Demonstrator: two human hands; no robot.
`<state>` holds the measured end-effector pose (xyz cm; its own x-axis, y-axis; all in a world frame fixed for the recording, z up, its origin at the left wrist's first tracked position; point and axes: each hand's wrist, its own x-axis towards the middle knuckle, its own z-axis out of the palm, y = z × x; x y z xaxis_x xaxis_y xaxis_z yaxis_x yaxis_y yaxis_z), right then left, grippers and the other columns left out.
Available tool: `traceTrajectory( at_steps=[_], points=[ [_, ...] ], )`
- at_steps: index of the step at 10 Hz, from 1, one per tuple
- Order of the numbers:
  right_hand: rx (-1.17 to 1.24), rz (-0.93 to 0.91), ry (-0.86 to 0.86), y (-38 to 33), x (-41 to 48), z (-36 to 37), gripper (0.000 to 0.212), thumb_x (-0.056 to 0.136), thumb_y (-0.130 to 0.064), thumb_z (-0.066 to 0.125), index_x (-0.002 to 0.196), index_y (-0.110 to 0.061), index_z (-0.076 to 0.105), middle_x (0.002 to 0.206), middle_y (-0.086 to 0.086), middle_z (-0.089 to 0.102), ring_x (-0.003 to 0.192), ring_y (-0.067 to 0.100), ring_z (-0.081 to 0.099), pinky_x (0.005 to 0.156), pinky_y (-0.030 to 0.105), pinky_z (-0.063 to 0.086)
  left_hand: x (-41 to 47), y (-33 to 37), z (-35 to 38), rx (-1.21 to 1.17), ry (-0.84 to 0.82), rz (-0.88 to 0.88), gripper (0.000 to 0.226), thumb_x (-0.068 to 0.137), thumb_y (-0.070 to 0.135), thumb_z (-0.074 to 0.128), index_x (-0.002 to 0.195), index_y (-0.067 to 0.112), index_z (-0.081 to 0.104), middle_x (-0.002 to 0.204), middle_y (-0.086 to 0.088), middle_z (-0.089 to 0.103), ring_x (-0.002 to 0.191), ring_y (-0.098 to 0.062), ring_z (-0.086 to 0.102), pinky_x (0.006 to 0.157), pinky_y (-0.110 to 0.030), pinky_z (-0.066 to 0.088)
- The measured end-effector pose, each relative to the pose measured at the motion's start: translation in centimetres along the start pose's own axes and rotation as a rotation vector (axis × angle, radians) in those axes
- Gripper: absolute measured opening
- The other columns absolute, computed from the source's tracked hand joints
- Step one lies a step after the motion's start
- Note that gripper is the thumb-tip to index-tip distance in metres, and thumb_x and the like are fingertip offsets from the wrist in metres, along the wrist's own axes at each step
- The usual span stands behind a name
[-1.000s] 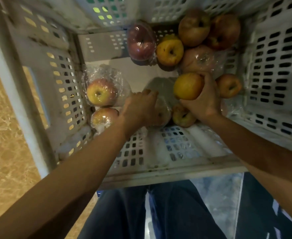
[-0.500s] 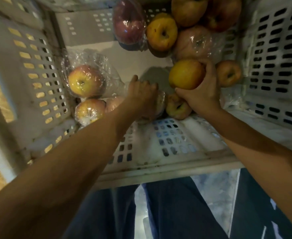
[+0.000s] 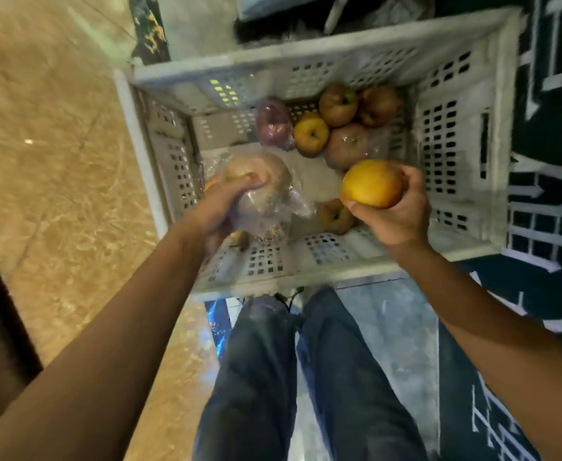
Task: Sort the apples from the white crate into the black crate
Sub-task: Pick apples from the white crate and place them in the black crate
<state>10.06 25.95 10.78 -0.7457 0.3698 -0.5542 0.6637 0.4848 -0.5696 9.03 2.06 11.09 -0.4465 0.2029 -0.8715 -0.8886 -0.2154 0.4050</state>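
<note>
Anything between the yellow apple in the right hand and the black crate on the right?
Only the right wall of the white crate lies between the yellow apple, gripped by the right hand, and the black crate. Whether the apple clears its rim is unclear.

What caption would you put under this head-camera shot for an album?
Above the white crate, the left hand holds a plastic-wrapped apple and the right hand a yellow apple.

Both bare forearms reach forward, the left from the lower left, the right from the lower right. Left hand (image 3: 218, 211): fingers curled round a wrapped apple (image 3: 266, 194). Right hand (image 3: 397, 212): grips a yellow apple (image 3: 371, 183), thumb on its near side, fingers over its far side.
</note>
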Motion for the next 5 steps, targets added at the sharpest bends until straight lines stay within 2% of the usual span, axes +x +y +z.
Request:
traceTrajectory(
  at_steps=[1, 2, 3, 4, 5],
  points=[
    [0.078, -0.044, -0.012, -3.9, -3.4, -1.0, 0.074, 0.060, -0.018, 0.086, 0.122, -0.016, 0.045, 0.114, -0.001, 0.049, 0.097, 0.017, 0.052, 0.077, 0.030, 0.045, -6.1, 2.6, -0.1, -0.328, -0.043, -0.019, 0.029, 0.072, 0.030, 0.060, 0.092, 0.011, 0.071, 0.081, -0.007, 0.073, 0.067, -0.018, 0.071, 0.051, -0.026, 0.054],
    [0.148, -0.045, -0.040, -7.1, -6.5, -1.5, 0.074, 0.061, -0.016, 0.085, 0.123, -0.019, 0.045, 0.111, -0.006, 0.046, 0.094, 0.013, 0.050, 0.076, 0.025, 0.041, -10.6, 3.8, 0.0, -0.533, -0.038, -0.055, 0.040, 0.074, 0.044, 0.057, 0.081, 0.010, 0.076, 0.082, -0.009, 0.071, 0.069, -0.020, 0.068, 0.060, -0.029, 0.056],
    [0.191, -0.060, -0.056, -9.2, -9.3, -1.8, 0.078, 0.059, -0.018, 0.086, 0.124, -0.018, 0.044, 0.113, -0.003, 0.047, 0.095, 0.017, 0.053, 0.078, 0.030, 0.046, -14.2, 4.5, 0.4, -0.685, -0.048, -0.090, 0.056, 0.068, 0.059, 0.057, 0.093, 0.012, 0.071, 0.093, -0.005, 0.068, 0.080, -0.020, 0.066, 0.077, -0.032, 0.053],
    [0.209, -0.077, -0.069, -10.2, -11.6, -2.5, 0.077, 0.055, -0.020, 0.088, 0.118, -0.022, 0.045, 0.112, 0.000, 0.050, 0.093, 0.020, 0.056, 0.077, 0.036, 0.050, -17.0, 3.8, 0.5, -0.844, -0.084, -0.144, 0.075, 0.063, 0.068, 0.056, 0.099, 0.004, 0.070, 0.094, -0.011, 0.070, 0.073, -0.023, 0.071, 0.070, -0.039, 0.059],
    [0.221, -0.094, -0.063, -10.7, -13.4, -3.5, 0.077, 0.052, -0.021, 0.088, 0.112, -0.031, 0.041, 0.111, 0.001, 0.049, 0.095, 0.021, 0.055, 0.081, 0.040, 0.052, -19.5, 3.5, 0.8, -0.951, -0.405, -0.264, 0.060, 0.078, 0.041, 0.067, 0.114, -0.006, 0.061, 0.105, -0.026, 0.065, 0.083, -0.038, 0.069, 0.085, -0.051, 0.054]
  ],
)
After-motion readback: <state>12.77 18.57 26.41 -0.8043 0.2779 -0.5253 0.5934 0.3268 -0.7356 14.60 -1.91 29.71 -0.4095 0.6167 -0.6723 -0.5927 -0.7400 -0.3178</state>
